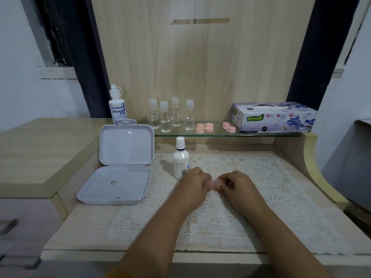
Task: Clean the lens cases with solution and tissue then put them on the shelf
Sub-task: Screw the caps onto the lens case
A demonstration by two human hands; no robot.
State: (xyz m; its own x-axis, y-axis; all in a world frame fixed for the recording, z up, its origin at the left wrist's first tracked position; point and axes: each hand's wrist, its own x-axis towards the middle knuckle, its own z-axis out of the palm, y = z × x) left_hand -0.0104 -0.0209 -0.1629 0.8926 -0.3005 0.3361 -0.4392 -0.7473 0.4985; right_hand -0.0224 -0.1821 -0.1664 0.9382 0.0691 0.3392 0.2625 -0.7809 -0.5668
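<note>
Tin: my open white tin (115, 189) lies on the desk to my left, its lid (126, 145) standing upright behind the tray.
Inside the tin: I see a small ring and some tiny bits.
Mat: a white lace mat (271, 197) covers my desk (84, 227).
Small bottles: four clear bottles (172, 115) stand in a loose row near the wooden back panel (200, 67).

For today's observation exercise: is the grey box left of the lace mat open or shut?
Open. The grey box has its lid standing upright behind the tray, which lies flat with its inside showing.
</note>
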